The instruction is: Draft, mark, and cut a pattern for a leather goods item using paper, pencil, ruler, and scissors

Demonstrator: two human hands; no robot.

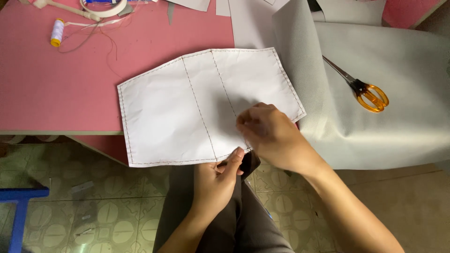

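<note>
My left hand (216,180) rises from my lap, its fingers (236,157) pinched together on the near edge of the white fabric piece (187,105). My right hand (268,133) lies on top of that edge, its fingers curled together and pressing the cloth. The piece is thin, slightly creased and flat, with slanted sides and dark dashed stitching along its border and two seams. It overhangs the near edge of the pink counter (56,89). At the counter's right edge lies a textured grey sheet (375,136) bearing orange-handled scissors (363,89). A yellow-ended thread spool (56,32) sits near the far left corner.
</note>
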